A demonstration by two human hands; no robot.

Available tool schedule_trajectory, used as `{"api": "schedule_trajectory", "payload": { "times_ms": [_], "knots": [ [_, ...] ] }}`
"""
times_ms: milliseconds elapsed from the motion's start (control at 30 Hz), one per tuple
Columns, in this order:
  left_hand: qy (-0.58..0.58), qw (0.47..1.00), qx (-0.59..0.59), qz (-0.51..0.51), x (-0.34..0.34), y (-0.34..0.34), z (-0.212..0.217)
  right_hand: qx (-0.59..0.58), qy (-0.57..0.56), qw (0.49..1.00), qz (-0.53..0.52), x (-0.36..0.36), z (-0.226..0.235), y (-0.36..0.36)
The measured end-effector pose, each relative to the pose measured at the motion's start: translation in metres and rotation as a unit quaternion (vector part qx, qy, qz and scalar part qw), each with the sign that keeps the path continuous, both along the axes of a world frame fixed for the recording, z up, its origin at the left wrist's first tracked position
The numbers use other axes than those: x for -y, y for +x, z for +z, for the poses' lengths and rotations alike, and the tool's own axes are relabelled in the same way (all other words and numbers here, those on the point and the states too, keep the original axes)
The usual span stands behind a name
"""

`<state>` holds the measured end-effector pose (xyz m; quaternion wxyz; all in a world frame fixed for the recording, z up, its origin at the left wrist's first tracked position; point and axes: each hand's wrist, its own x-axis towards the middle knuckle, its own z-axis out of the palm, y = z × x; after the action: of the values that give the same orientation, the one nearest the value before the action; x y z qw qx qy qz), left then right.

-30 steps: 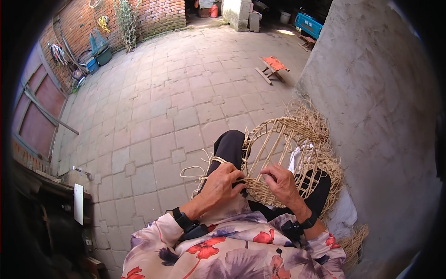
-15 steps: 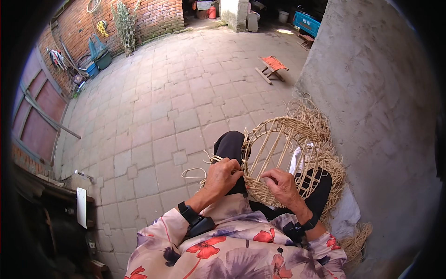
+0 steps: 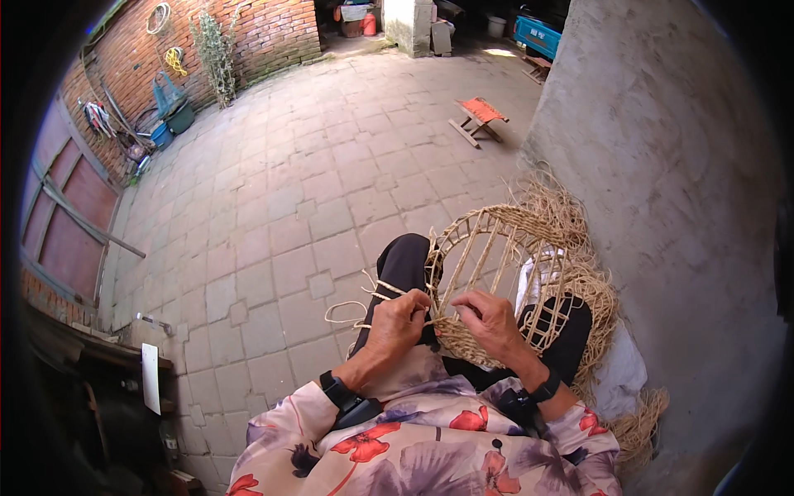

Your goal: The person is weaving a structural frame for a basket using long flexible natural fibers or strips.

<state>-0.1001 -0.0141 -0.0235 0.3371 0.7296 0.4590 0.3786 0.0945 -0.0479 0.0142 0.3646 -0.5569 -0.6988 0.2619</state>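
Across my lap lies a partly woven straw-cord basket [image 3: 460, 341], its near rim densely woven and its spokes showing gaps. My left hand [image 3: 397, 322] is closed at the basket's left edge, pinching pale straw cord [image 3: 346, 307] whose loose ends loop out on its left over my dark trouser leg. Opposite it, my right hand [image 3: 491, 326] hovers over the near woven part with thumb and forefinger brought together. Whatever sits between those fingertips is too small to make out.
A heap of loose straw cord [image 3: 591, 306] lies along the right against the grey wall [image 3: 662, 190], with white cloth [image 3: 620, 380] below it. A folding stool [image 3: 480, 112] with an orange seat stands ahead on the paving. A dark shelf [image 3: 91, 397] is at my lower left.
My right hand has shifted slightly left and up, closer to my left hand. The left hand stays at the basket's left edge. The whole view has shifted a little.
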Motion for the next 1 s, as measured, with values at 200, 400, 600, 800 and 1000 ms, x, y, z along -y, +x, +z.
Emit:
{"api": "schedule_trajectory", "payload": {
  "times_ms": [200,400,600,800,1000],
  "knots": [
    [-0.131,0.988,0.083,0.004,0.001,0.013,-0.010,0.118,-0.032,0.992,0.023,-0.024,0.000,-0.016],
    [-0.245,0.951,0.189,0.003,0.003,0.009,-0.005,0.235,-0.091,0.967,0.045,-0.032,0.001,-0.020],
    [0.074,0.996,-0.010,0.042,0.007,0.002,0.025,0.058,-0.067,0.996,-0.023,-0.033,-0.018,-0.024],
    [0.089,0.978,-0.182,-0.045,0.012,0.000,0.024,-0.277,-0.164,0.940,-0.110,-0.023,-0.005,0.003],
    [0.066,0.990,-0.073,-0.099,-0.006,-0.011,0.010,-0.516,-0.106,0.831,-0.178,0.026,0.022,0.189]
  ]
}}
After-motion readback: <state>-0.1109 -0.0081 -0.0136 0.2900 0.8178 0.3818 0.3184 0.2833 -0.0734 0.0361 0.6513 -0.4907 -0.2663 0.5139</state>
